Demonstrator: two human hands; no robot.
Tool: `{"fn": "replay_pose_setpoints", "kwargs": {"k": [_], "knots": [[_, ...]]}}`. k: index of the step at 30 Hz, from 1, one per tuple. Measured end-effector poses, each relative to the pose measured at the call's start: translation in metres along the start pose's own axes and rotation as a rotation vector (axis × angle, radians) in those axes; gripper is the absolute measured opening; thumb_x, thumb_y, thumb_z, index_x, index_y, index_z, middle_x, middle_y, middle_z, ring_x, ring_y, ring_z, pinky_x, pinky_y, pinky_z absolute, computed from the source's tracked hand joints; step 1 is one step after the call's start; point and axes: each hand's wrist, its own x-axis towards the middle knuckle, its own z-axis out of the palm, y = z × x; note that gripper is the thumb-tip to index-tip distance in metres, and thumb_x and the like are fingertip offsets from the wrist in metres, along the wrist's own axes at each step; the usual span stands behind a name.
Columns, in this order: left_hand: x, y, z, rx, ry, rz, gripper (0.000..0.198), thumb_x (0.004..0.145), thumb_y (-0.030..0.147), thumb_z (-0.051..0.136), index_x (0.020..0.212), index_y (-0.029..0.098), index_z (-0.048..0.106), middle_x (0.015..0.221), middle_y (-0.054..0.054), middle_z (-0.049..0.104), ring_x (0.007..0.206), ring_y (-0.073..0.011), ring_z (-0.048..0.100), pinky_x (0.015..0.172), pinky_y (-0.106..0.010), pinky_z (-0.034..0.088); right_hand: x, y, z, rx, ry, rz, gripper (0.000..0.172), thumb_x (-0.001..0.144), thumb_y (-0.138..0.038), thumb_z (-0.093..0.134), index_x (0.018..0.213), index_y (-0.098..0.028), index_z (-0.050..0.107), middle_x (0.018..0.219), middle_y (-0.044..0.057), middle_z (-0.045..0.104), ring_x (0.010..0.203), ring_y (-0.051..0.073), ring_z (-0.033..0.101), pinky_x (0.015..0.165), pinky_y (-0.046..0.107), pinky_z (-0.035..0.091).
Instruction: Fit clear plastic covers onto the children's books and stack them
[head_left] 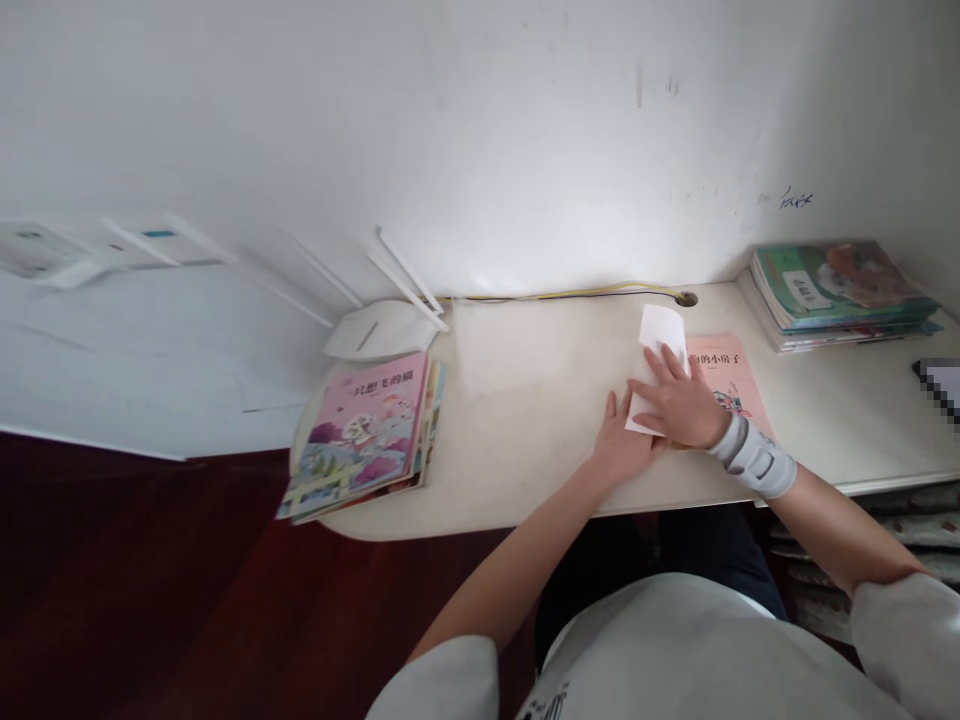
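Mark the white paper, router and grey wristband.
White paper point(662, 328), head view: upper part.
Router point(388, 331), head view: top of its white body.
Grey wristband point(740, 447), head view: outer face of the strap.

The lower part of the white sheet point(661, 325) is covered by the right hand point(679, 408), and some fingertips of the left hand point(624, 448) are hidden there, so its grip cannot be made out. The left side of the pink booklet point(739, 385) is concealed, its title's start included. In the left book stack point(367, 430) and the right book stack point(844, 290), the lower covers are hidden by those above. A dark-edged object point(941, 385) is cut off by the right edge and pixelated. At the far left, a pale wall fixture point(34, 250) is cropped and blurred. The shirt point(675, 650) is cut off below.
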Motion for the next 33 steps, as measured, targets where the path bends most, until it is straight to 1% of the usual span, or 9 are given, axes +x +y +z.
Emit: {"fn": "replay_pose_setpoints", "kwargs": {"k": [2, 5, 7, 11, 14, 20, 26, 29, 33], "knots": [[-0.004, -0.009, -0.009, 0.103, -0.003, -0.047, 0.061, 0.086, 0.045, 0.047, 0.140, 0.018, 0.037, 0.151, -0.015, 0.026, 0.141, -0.0356, 0.012, 0.111, -0.060, 0.005, -0.005, 0.009, 0.007, 0.021, 0.026, 0.041, 0.065, 0.082, -0.051, 0.053, 0.140, -0.023, 0.041, 0.155, 0.012, 0.015, 0.140, 0.039, 0.004, 0.106, 0.066, 0.012], [-0.013, -0.028, -0.023, 0.079, 0.014, -0.155, 0.067, 0.089, 0.047, 0.041, 0.144, 0.012, 0.026, 0.152, -0.020, 0.019, 0.142, -0.0341, 0.010, 0.111, -0.057, 0.005, -0.011, 0.020, 0.017, 0.035, 0.086, 0.049, 0.077, 0.083, -0.054, 0.048, 0.146, -0.015, 0.026, 0.154, 0.016, 0.013, 0.141, 0.038, 0.005, 0.108, 0.061, 0.015], [-0.020, -0.042, -0.029, 0.018, 0.013, -0.188, 0.071, 0.088, 0.050, 0.039, 0.144, 0.011, 0.022, 0.153, -0.020, 0.017, 0.142, -0.0327, 0.008, 0.112, -0.053, 0.004, -0.012, 0.023, 0.026, 0.018, 0.130, 0.040, 0.078, 0.084, -0.053, 0.047, 0.146, -0.011, 0.025, 0.153, 0.017, 0.015, 0.141, 0.037, 0.007, 0.109, 0.059, 0.014], [-0.030, -0.056, -0.030, -0.013, -0.022, -0.154, 0.091, 0.078, 0.062, 0.051, 0.144, 0.007, 0.021, 0.152, -0.024, 0.016, 0.142, -0.0335, 0.008, 0.114, -0.049, 0.004, -0.010, 0.021, 0.040, -0.002, 0.193, 0.026, 0.074, 0.084, -0.050, 0.048, 0.145, -0.012, 0.029, 0.152, 0.017, 0.020, 0.141, 0.037, 0.010, 0.109, 0.059, 0.012], [-0.034, -0.055, -0.026, 0.065, -0.038, -0.143, 0.098, 0.075, 0.067, 0.051, 0.143, 0.004, 0.021, 0.151, -0.026, 0.014, 0.142, -0.0341, 0.006, 0.114, -0.048, 0.005, -0.007, 0.017, 0.045, -0.003, 0.200, 0.012, 0.073, 0.082, -0.050, 0.052, 0.143, -0.013, 0.033, 0.151, 0.017, 0.024, 0.140, 0.036, 0.014, 0.110, 0.058, 0.011], [-0.043, -0.043, -0.022, 0.088, -0.028, -0.179, 0.099, 0.076, 0.069, 0.046, 0.142, 0.000, 0.021, 0.150, -0.029, 0.014, 0.141, -0.0376, 0.006, 0.113, -0.052, 0.007, -0.004, -0.001, 0.048, 0.007, 0.112, -0.084, 0.069, 0.083, -0.047, 0.052, 0.140, -0.010, 0.038, 0.149, 0.019, 0.029, 0.140, 0.033, 0.016, 0.113, 0.057, 0.004], [-0.048, -0.036, -0.017, 0.148, 0.019, -0.201, 0.093, 0.079, 0.071, 0.037, 0.144, 0.006, 0.022, 0.151, -0.023, 0.018, 0.141, -0.0365, 0.008, 0.113, -0.050, 0.007, -0.007, -0.016, 0.048, -0.018, 0.100, -0.167, 0.051, 0.089, -0.033, 0.042, 0.136, -0.012, 0.044, 0.147, 0.015, 0.034, 0.139, 0.029, 0.021, 0.114, 0.052, 0.011], [-0.047, -0.036, -0.016, 0.175, 0.012, -0.203, 0.093, 0.080, 0.070, 0.036, 0.144, 0.005, 0.022, 0.151, -0.023, 0.018, 0.141, -0.0366, 0.008, 0.113, -0.050, 0.007, -0.004, -0.013, 0.041, -0.032, 0.079, -0.147, 0.051, 0.090, -0.032, 0.040, 0.136, -0.009, 0.043, 0.148, 0.018, 0.031, 0.140, 0.029, 0.021, 0.113, 0.050, 0.014], [-0.046, -0.033, -0.018, 0.255, -0.032, -0.222, 0.093, 0.081, 0.070, 0.035, 0.145, 0.004, 0.018, 0.152, -0.023, 0.017, 0.141, -0.0364, 0.008, 0.113, -0.050, 0.010, 0.017, 0.000, 0.027, -0.060, -0.001, -0.006, 0.062, 0.087, -0.041, 0.047, 0.141, -0.012, 0.036, 0.152, 0.019, 0.018, 0.141, 0.033, 0.013, 0.110, 0.057, 0.014]]}}
